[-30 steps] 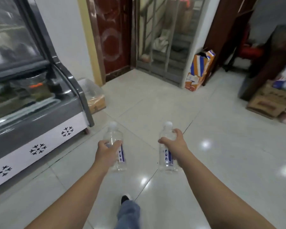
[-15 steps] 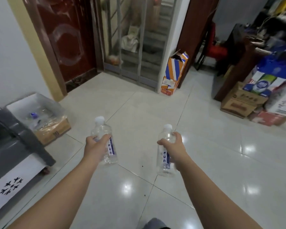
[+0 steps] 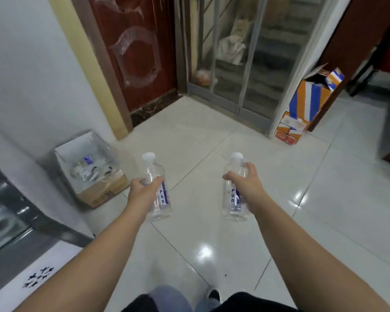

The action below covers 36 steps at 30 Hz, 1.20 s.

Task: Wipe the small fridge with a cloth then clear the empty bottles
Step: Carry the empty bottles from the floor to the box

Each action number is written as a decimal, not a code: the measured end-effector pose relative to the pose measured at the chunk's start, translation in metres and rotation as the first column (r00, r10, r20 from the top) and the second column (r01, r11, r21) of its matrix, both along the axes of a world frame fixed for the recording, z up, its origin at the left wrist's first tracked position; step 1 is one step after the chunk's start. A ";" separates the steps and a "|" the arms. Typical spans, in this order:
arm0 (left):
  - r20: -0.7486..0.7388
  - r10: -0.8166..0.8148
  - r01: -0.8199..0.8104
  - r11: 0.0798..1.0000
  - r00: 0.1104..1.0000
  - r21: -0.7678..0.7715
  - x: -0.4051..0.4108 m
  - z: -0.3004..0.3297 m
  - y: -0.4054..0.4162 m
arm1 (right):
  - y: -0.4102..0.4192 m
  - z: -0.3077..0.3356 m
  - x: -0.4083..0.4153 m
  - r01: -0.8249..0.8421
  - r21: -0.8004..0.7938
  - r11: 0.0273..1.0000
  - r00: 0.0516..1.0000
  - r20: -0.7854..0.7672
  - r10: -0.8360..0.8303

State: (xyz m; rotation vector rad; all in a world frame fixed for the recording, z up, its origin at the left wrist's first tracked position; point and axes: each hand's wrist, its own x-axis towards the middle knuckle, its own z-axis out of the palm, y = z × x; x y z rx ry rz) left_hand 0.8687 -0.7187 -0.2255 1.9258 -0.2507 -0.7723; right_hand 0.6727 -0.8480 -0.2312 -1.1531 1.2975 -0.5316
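Note:
I carry two clear empty plastic bottles with white caps and blue labels, both held out over the tiled floor. My left hand (image 3: 142, 193) grips the left bottle (image 3: 159, 190) around its middle. My right hand (image 3: 245, 184) grips the right bottle (image 3: 233, 199) near its shoulder. The small fridge (image 3: 20, 239), grey with a white snowflake-printed base, shows only its corner at the lower left. No cloth is in view.
A cardboard box lined with clear plastic (image 3: 88, 170) holds rubbish against the left wall, just left of my left hand. An orange and blue carton (image 3: 306, 106) leans by the metal grille door (image 3: 245, 52). A dark red door (image 3: 133, 48) stands behind.
The view has swung away from the fridge toward the lined box and the doors. Both hands keep their bottles, now closer to the box.

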 end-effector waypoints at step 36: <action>-0.292 0.734 -0.779 0.623 0.614 -0.073 0.507 -0.030 -0.432 | -0.535 -0.021 0.652 -0.666 0.164 0.728 0.735 -0.027 0.678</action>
